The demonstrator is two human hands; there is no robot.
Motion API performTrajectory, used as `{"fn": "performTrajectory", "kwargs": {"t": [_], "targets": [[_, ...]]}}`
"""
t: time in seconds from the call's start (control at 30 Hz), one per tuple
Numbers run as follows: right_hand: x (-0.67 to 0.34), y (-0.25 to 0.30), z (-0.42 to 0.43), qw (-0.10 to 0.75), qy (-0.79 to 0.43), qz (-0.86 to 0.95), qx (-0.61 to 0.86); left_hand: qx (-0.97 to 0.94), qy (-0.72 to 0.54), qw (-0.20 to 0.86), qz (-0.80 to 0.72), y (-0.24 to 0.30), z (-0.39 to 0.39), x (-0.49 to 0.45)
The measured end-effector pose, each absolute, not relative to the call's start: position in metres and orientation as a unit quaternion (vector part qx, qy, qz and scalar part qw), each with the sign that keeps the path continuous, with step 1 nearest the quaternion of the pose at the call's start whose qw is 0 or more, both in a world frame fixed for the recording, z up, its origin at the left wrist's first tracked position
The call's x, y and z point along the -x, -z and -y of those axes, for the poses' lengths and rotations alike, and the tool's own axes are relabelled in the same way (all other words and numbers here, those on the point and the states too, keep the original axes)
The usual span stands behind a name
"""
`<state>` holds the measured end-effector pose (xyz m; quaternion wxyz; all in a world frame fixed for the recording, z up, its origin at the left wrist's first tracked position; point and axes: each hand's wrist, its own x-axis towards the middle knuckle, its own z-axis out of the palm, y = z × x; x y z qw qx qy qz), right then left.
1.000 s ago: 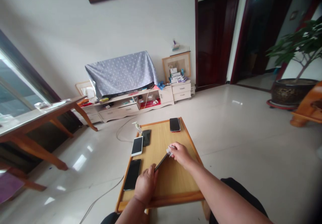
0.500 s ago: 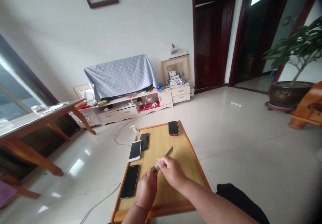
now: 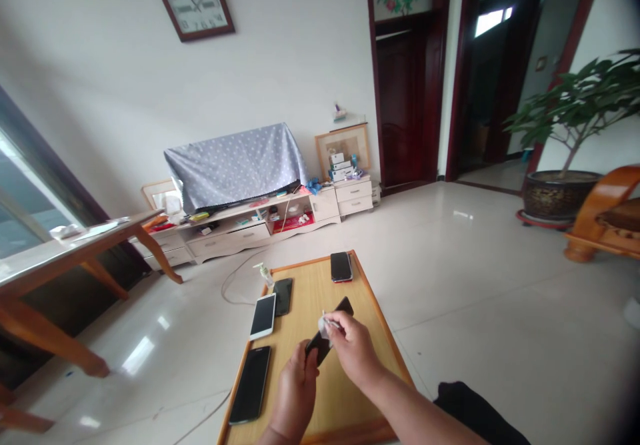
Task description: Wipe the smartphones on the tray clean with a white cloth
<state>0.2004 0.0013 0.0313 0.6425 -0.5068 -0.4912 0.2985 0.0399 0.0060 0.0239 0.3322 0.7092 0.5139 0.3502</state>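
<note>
My left hand (image 3: 295, 391) is closed round the near end of a dark phone (image 3: 345, 309), holding it tilted above the small wooden table (image 3: 373, 311). My right hand (image 3: 350, 348) pinches a small white wipe (image 3: 324, 323) against the phone's face. Several other phones lie on the table: a black one (image 3: 250, 385) at the near left, a white one (image 3: 263, 315) beyond it, a dark one (image 3: 283, 295) next to that, and a red-edged one (image 3: 341, 266) at the far end.
A small pump bottle (image 3: 263, 273) stands at the table's far left corner, with a cable (image 3: 235, 278) on the tiled floor. A larger wooden table (image 3: 60, 258) is to the left, a low TV cabinet (image 3: 250, 221) ahead, a potted plant (image 3: 565, 191) and a wooden chair (image 3: 605, 218) to the right.
The camera has tilted up and back. My right hand has slid the wipe along the phone from its far end toward the middle, and the phone's face has turned more toward me.
</note>
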Motion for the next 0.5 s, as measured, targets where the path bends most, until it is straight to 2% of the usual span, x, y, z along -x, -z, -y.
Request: {"fn": "performTrajectory", "kwargs": {"t": [0.1,0.3,0.5], "targets": [[-0.224,-0.029,-0.014,0.687,-0.329,0.362,0.538,-0.635,-0.405,0.404,-0.52,-0.026,-0.02,-0.054],[-0.249,-0.021,-0.026,0.704,-0.45,0.197,0.513,-0.379,-0.5,0.597,-0.5,-0.025,-0.068,-0.09],[-0.268,-0.034,-0.029,0.729,-0.439,0.178,0.494,-0.268,-0.528,0.637,-0.493,-0.008,-0.113,-0.137]]}}
